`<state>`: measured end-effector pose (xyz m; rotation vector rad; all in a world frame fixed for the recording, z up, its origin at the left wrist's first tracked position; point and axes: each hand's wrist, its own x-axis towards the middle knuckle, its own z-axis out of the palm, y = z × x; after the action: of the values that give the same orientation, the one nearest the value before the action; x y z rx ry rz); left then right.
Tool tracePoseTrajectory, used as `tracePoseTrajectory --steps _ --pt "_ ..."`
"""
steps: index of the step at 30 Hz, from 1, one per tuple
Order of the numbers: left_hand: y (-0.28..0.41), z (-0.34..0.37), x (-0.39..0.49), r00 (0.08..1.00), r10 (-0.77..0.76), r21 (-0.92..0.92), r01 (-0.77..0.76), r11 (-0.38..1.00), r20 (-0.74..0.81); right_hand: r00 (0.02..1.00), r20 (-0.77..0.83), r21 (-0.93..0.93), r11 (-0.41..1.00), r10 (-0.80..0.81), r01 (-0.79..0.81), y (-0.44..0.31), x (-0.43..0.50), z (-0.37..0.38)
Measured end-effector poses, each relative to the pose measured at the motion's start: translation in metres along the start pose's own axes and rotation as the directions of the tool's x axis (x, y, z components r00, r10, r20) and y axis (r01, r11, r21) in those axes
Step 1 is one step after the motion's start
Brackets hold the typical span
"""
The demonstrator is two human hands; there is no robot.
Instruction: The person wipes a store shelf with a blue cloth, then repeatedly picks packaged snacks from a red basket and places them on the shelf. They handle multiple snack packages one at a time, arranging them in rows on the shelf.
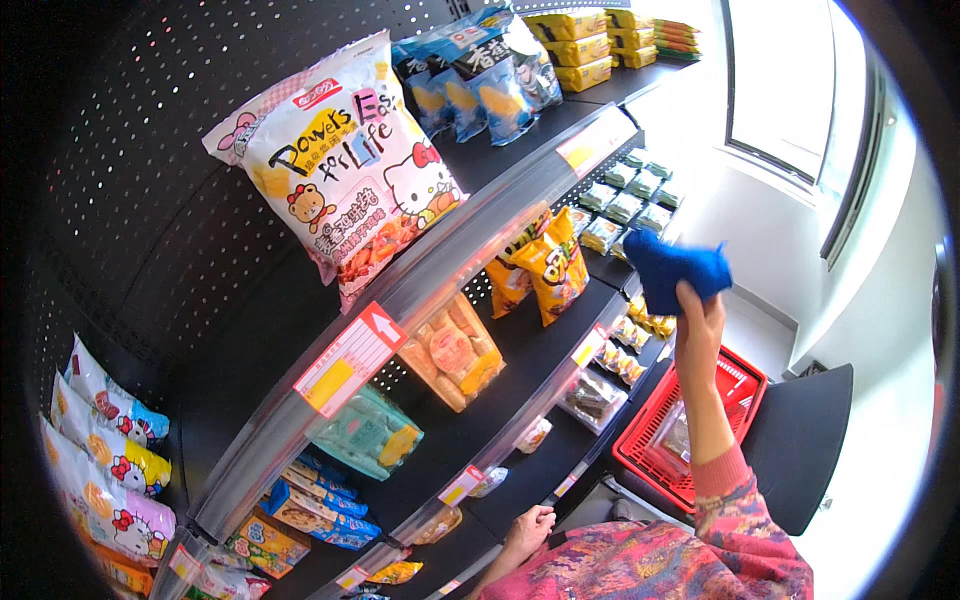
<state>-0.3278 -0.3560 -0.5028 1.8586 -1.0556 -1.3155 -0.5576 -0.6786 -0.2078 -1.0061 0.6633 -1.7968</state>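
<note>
My right hand (699, 315) is raised at the right, gripping a blue cloth (675, 271) that hangs over the fingers and is slightly blurred. Beneath that arm is a red plastic shopping basket (637, 450) with a clear packaged item (671, 435) inside. My left hand (531, 529) is low, near a lower shelf edge, its fingers curled; whether it holds anything cannot be made out. A large pink Hello Kitty snack bag (345, 165) stands on the upper shelf, beside several blue snack bags (472, 82).
Black perforated shelving (187, 150) with clear price rails (442, 255) fills the left and middle. Orange snack bags (551, 266), a tray of bread (454, 352) and small packets (622, 206) sit lower. A black tabletop (795, 442) and a window (776, 82) are at right.
</note>
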Motion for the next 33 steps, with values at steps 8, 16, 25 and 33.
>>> tracePoseTrajectory --steps 8,16,25,33 --pt "0.016 -0.012 -0.012 0.999 0.026 -0.016 -0.026 1.0 -0.024 0.855 0.235 -0.4 0.755 -0.463 0.519 -0.064 0.079 0.118" --pt "-0.011 -0.015 -0.022 0.994 0.066 -0.068 -0.071 0.995 -0.085 0.795 0.381 -0.605 0.523 -0.472 0.601 -0.041 0.085 0.147" --pt "-0.005 -0.022 -0.029 0.995 0.081 -0.02 -0.083 0.996 -0.055 0.659 0.441 -0.472 0.467 -0.61 0.748 -0.034 0.005 0.166" --pt "-0.014 -0.028 -0.036 0.995 0.079 -0.037 -0.081 0.996 -0.057 0.653 0.481 -0.425 0.496 -0.586 0.758 -0.036 -0.057 0.186"
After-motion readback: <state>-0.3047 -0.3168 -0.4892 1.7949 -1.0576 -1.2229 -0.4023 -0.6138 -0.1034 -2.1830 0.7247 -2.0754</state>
